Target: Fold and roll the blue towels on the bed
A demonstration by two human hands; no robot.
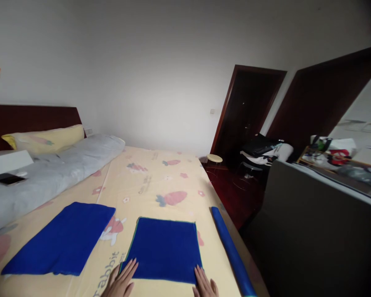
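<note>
A blue cloth [167, 249] with a thin green edge lies spread out flat on the bed, close in front of me. My left hand [123, 279] rests on its near left corner, fingers stretched out. On the near right corner lies my right hand [205, 284], its fingers also extended and flat. Neither hand grips anything. To the left is a second blue cloth [64, 239], flat with a slightly wavy near edge. A rolled blue cloth [231, 251] lies lengthwise along the bed's right side.
The bed sheet [132, 198] has strawberry and rabbit prints. A grey quilt [64, 169], a yellow pillow [49, 142] and a dark phone-like device [8, 178] are at the left. Right of the bed stand a stool [214, 158], a loaded chair [259, 152] and a dark panel [312, 222].
</note>
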